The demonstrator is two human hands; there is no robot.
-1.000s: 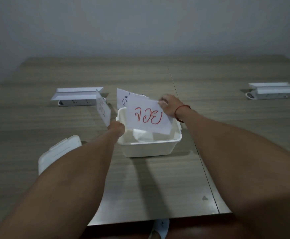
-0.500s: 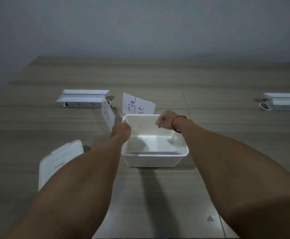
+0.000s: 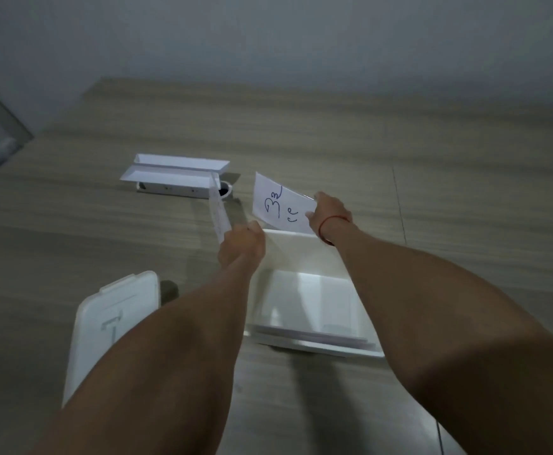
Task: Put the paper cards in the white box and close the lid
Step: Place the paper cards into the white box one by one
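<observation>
Head view: right hand pinches a blue-marked card at twelve o'clock of the open white box; left hand grips another card.

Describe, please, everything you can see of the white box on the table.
The white box is a rectangular open tub, seemingly plastic, with smooth walls and a thin rim. It stands upright on the wooden table, between the person's forearms, which hide parts of its side walls. Flat paper lies on its bottom. Its lid is off and lies on the table to its left. The right hand holds a card over its far rim; whether anything touches the rim is unclear.
</observation>
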